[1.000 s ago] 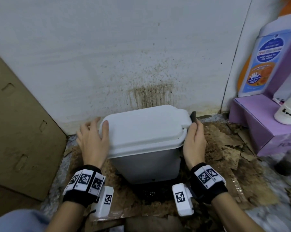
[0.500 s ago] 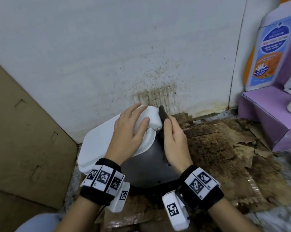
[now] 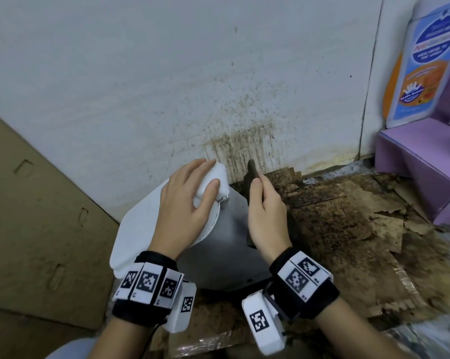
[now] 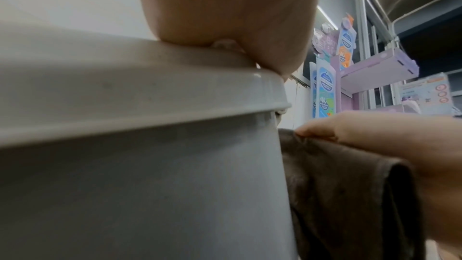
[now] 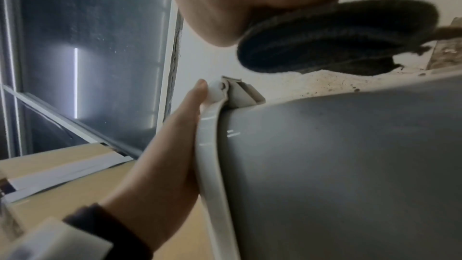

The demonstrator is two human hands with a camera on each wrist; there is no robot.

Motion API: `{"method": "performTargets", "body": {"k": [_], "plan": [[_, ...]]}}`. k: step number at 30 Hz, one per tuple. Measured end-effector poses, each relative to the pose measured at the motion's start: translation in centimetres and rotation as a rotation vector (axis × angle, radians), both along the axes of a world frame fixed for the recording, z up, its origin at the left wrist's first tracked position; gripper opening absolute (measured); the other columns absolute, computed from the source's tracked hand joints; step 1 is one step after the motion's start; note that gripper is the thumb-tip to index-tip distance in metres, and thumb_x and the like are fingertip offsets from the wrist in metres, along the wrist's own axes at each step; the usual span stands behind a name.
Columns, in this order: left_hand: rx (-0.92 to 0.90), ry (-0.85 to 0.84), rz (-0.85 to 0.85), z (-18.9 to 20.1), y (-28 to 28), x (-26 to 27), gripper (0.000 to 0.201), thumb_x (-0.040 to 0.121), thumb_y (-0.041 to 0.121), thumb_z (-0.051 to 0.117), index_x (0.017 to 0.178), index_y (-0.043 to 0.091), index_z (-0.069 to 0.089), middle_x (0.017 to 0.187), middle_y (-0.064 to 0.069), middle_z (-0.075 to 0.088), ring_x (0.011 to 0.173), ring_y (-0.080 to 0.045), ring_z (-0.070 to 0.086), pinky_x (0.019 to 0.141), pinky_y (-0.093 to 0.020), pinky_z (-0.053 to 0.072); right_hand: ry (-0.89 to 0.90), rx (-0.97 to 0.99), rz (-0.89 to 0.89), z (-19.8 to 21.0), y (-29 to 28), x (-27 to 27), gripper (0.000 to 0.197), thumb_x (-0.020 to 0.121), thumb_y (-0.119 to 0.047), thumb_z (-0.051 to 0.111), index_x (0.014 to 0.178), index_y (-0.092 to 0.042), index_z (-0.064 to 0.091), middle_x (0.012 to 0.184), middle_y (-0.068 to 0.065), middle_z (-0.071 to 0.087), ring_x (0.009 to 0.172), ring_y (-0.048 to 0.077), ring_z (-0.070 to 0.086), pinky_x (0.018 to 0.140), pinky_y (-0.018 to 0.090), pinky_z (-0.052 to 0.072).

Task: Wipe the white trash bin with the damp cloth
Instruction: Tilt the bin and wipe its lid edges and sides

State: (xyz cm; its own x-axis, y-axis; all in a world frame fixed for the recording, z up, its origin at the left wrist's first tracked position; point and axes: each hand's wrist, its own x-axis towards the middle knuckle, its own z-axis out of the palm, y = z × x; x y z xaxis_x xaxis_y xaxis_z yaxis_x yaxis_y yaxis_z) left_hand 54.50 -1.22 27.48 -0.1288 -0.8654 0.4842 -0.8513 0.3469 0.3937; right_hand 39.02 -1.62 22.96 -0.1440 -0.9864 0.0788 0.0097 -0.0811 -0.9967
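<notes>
**Bin tipped, side bared for wiping**
The white trash bin [image 3: 226,244], upright a second ago, now leans toward 9 o'clock. The left hand [image 3: 187,206] grips its lid [image 3: 138,229] at the hinge end, and the right hand [image 3: 265,218] clasps the damp cloth [image 3: 252,173] against its side at 3 o'clock.

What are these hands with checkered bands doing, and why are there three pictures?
Those are a person's two hands, no machine. The wristbands carry small cameras. One picture comes from a camera on the head, looking down; the other two look along each wrist. The left hand grips the lid corner of the white trash bin, which stands on stained cardboard. The right hand holds a dark cloth against the bin's grey side.
</notes>
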Motion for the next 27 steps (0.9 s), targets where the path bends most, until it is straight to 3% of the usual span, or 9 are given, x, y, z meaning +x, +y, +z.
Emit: {"method": "performTargets", "body": {"k": [5, 8, 10, 12, 16, 21, 24, 27], "plan": [[-0.001, 0.026, -0.006, -0.1, 0.1, 0.1, 0.044, 0.104, 0.044, 0.043, 0.144, 0.030, 0.053, 0.146, 0.014, 0.050, 0.139, -0.003, 0.038, 0.116, -0.035, 0.030, 0.030, -0.003, 0.190, -0.2, -0.1, 1.5, 0.046, 0.109, -0.038, 0.031, 0.153, -0.029, 0.041, 0.151, -0.013, 0.048, 0.141, 0.002, 0.038, 0.121, 0.033, 0.031], [-0.007, 0.027, 0.003, -0.2, 0.1, 0.4, 0.043, 0.104, 0.044, 0.042, 0.144, 0.030, 0.053, 0.146, 0.014, 0.050, 0.139, -0.003, 0.039, 0.115, -0.032, 0.029, -0.049, 0.039, 0.285, -1.4, -0.5, 2.9, 0.050, 0.102, -0.053, 0.027, 0.150, -0.046, 0.040, 0.151, -0.020, 0.047, 0.143, 0.000, 0.036, 0.121, 0.040, 0.029], [-0.014, 0.030, 0.018, -0.2, 0.1, 0.8, 0.043, 0.105, 0.043, 0.042, 0.144, 0.031, 0.053, 0.145, 0.015, 0.049, 0.139, -0.002, 0.038, 0.115, -0.030, 0.028, -0.050, 0.034, 0.298, -2.0, -0.7, 3.1, 0.046, 0.102, -0.044, 0.029, 0.145, -0.054, 0.041, 0.146, -0.022, 0.051, 0.137, -0.004, 0.042, 0.119, 0.038, 0.032], [-0.017, 0.037, 0.026, -0.2, 0.1, 1.2, 0.043, 0.105, 0.043, 0.041, 0.144, 0.031, 0.053, 0.145, 0.016, 0.049, 0.138, -0.002, 0.038, 0.115, -0.028, 0.028, -0.027, 0.003, 0.286, -2.0, -0.2, 3.0, 0.048, 0.103, -0.031, 0.034, 0.147, -0.049, 0.040, 0.147, -0.025, 0.048, 0.135, -0.006, 0.041, 0.118, 0.036, 0.034], [-0.022, 0.045, 0.036, -0.1, 0.1, 1.8, 0.043, 0.105, 0.044, 0.040, 0.144, 0.032, 0.053, 0.145, 0.018, 0.049, 0.138, -0.001, 0.038, 0.114, -0.025, 0.027, 0.128, -0.149, 0.258, -2.8, 0.2, 3.2, 0.047, 0.106, -0.024, 0.042, 0.153, -0.031, 0.037, 0.154, -0.017, 0.041, 0.146, -0.002, 0.030, 0.122, 0.035, 0.029], [-0.028, 0.046, 0.036, -0.2, 0.4, 2.4, 0.042, 0.105, 0.042, 0.040, 0.145, 0.032, 0.052, 0.146, 0.018, 0.047, 0.139, 0.000, 0.038, 0.114, -0.024, 0.026, 0.392, -0.328, 0.188, -4.3, 0.1, 3.7, 0.046, 0.108, -0.030, 0.031, 0.152, -0.021, 0.040, 0.154, -0.011, 0.038, 0.145, 0.002, 0.025, 0.121, 0.035, 0.027], [-0.027, 0.042, 0.037, -0.3, 0.4, 2.7, 0.043, 0.105, 0.042, 0.040, 0.145, 0.032, 0.051, 0.147, 0.017, 0.047, 0.139, -0.001, 0.038, 0.114, -0.023, 0.026, 0.514, -0.392, 0.151, -5.0, 0.1, 4.6, 0.052, 0.109, -0.034, 0.022, 0.157, -0.019, 0.032, 0.163, -0.006, 0.027, 0.152, 0.006, 0.017, 0.125, 0.038, 0.019], [-0.025, 0.039, 0.045, -0.4, 0.5, 3.0, 0.043, 0.106, 0.043, 0.038, 0.146, 0.033, 0.050, 0.148, 0.018, 0.046, 0.140, -0.002, 0.038, 0.114, -0.023, 0.026, 0.441, -0.359, 0.210, -5.4, 0.1, 5.2, 0.053, 0.109, -0.034, 0.020, 0.161, -0.023, 0.021, 0.169, -0.011, 0.014, 0.154, 0.001, 0.006, 0.127, 0.037, 0.013]]}}
